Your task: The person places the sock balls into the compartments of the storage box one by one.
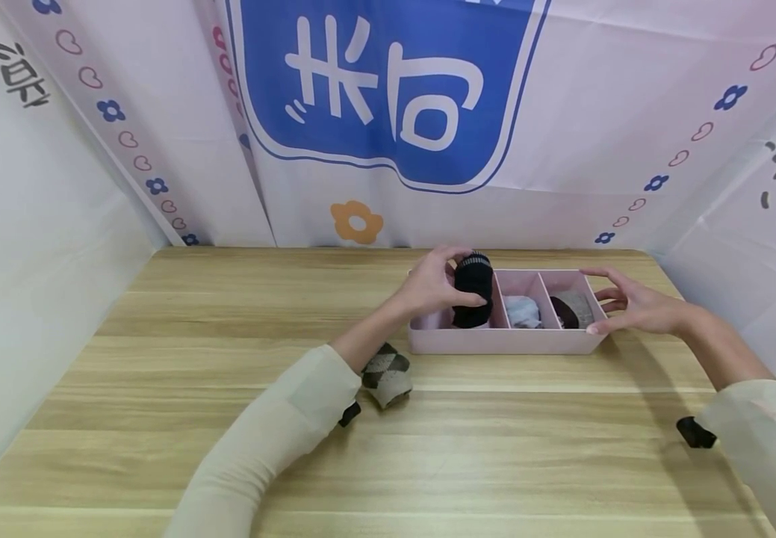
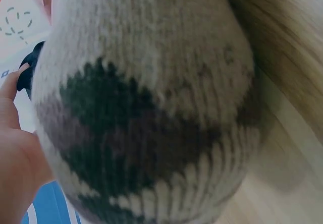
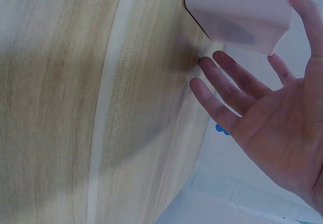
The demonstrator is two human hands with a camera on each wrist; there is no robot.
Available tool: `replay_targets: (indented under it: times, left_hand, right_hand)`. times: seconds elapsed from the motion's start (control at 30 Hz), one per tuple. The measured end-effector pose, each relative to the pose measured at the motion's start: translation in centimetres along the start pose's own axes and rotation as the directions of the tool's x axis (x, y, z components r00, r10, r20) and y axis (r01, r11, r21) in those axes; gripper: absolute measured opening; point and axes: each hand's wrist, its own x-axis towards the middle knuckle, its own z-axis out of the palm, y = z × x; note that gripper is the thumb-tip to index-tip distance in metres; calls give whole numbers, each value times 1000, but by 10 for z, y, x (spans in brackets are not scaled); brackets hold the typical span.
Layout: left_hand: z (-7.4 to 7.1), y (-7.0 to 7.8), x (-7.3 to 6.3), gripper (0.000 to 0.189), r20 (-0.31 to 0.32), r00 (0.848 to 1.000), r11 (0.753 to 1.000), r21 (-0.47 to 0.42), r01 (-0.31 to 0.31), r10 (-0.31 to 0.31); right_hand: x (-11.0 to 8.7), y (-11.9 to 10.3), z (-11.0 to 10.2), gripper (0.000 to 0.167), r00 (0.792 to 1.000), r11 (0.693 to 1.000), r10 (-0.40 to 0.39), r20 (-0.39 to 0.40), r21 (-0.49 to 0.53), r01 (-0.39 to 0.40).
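My left hand [image 1: 438, 282] holds a rolled black sock [image 1: 473, 299] with a striped cuff, fingers behind and thumb in front. It is at the left part of a pink divided storage box [image 1: 495, 342]; whether the sock touches the bottom is hidden. My right hand [image 1: 643, 305] grips the box's right end, thumb at the front corner and index finger at the back corner, the other fingers spread beside the end wall. A pale blue sock [image 1: 523, 311] lies in a middle compartment. The right compartment holds a brown and grey sock bundle [image 1: 574, 309].
A rolled argyle sock [image 1: 388, 376] in grey, brown and cream lies on the wooden table [image 1: 468, 456], next to my left forearm; it fills most of the left wrist view. A printed cloth backdrop [image 1: 549, 217] stands close behind the box.
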Motion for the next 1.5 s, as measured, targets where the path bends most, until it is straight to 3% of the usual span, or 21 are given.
replay_targets:
  times: [0.37, 0.63, 0.8, 1.17, 1.27, 1.37, 1.5]
  left_hand:
    - [10, 3, -1, 82, 20, 1000, 993, 114, -24, 22]
    - [10, 2, -2, 79, 11, 999, 974, 221, -54, 53]
    - [12, -1, -4, 71, 3, 997, 972, 222, -80, 81]
    - [17, -3, -4, 65, 8, 999, 976, 214, -52, 52]
    - [20, -6, -3, 65, 23, 999, 961, 273, -40, 35]
    - [24, -8, -3, 68, 42, 999, 930, 367, -23, 8]
    - [25, -7, -1, 70, 56, 998, 908, 418, -3, -22]
  right_hand:
    - [1, 1, 0, 96, 1000, 1000, 2, 2, -2, -2]
    - [1, 0, -1, 97, 1000, 1000, 8, 3, -15, -8]
    - [0, 1, 0, 97, 1000, 1000, 1, 5, -13, -1]
    - [1, 4, 1, 96, 1000, 1000, -1, 12, 7, 1]
    - [0, 4, 1, 96, 1000, 1000, 0, 11, 5, -1]
    - [1, 4, 1, 96, 1000, 1000, -5, 15, 8, 5]
    - [0, 3, 0, 96, 1000, 1000, -9, 14, 8, 9]
